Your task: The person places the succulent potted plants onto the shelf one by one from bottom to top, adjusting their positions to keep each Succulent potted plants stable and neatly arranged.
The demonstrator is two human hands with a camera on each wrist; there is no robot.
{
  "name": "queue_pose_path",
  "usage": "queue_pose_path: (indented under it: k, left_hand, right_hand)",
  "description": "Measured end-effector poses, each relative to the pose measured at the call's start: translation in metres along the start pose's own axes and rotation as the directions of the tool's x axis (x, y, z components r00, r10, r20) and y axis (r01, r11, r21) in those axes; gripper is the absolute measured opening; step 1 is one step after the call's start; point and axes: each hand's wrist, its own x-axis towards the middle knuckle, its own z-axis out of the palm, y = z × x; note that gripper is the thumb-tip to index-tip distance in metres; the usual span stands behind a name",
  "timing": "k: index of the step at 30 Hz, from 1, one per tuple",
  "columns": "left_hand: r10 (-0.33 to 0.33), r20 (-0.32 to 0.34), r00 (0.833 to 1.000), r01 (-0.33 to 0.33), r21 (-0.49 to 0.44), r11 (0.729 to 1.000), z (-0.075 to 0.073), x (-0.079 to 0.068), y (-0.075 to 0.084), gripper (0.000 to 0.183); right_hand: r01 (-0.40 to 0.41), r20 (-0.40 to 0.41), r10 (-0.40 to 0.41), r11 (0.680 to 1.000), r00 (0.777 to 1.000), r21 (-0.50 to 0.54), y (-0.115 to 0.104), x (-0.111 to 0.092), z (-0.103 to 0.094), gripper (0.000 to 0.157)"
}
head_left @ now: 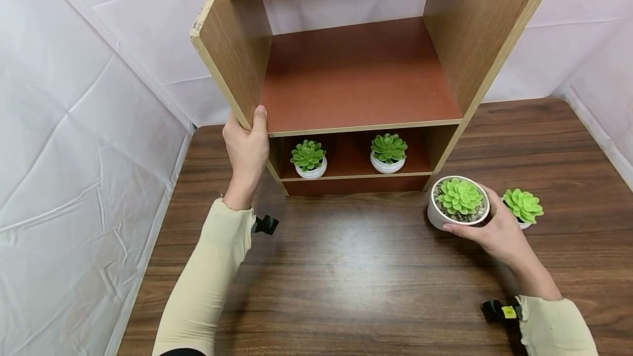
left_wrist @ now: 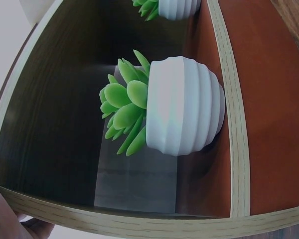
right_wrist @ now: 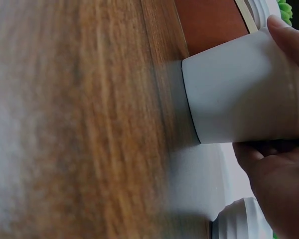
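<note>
My left hand grips the front edge of the left side panel of a wooden shelf unit, the thumb on the panel's inner side. My right hand holds a smooth white pot with a green succulent in gravel, just right of the unit's base. Whether the pot touches the table cannot be made out. Two ribbed white pots with succulents stand in the low compartment: a left potted succulent, large in the left wrist view, and a right potted succulent.
Another potted succulent stands on the brown wooden table, behind and right of my right hand. The unit's red-brown middle shelf lies above the low compartment. White sheeted walls border the table.
</note>
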Motion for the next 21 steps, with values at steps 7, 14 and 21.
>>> queue_pose_path:
  k: [7, 14, 21]
  left_hand:
    - [-0.007, -0.010, 1.000, 0.007, -0.003, 1.000, 0.000, 0.000, 0.000, 0.021]
    - [0.009, -0.016, 1.000, -0.009, -0.006, 1.000, 0.004, 0.009, -0.031, 0.022]
    - [0.010, -0.013, 1.000, -0.010, 0.003, 1.000, 0.005, 0.012, -0.043, 0.020]
  right_hand:
    - [-0.007, 0.000, 0.007, 0.999, 1.000, -0.031, -0.001, 0.001, 0.000, 0.096]
    - [-0.001, 0.003, 0.001, 1.000, 1.000, -0.030, -0.002, 0.000, 0.001, 0.096]
    - [0.018, 0.019, -0.017, 0.999, 1.000, -0.047, -0.005, 0.001, 0.002, 0.096]
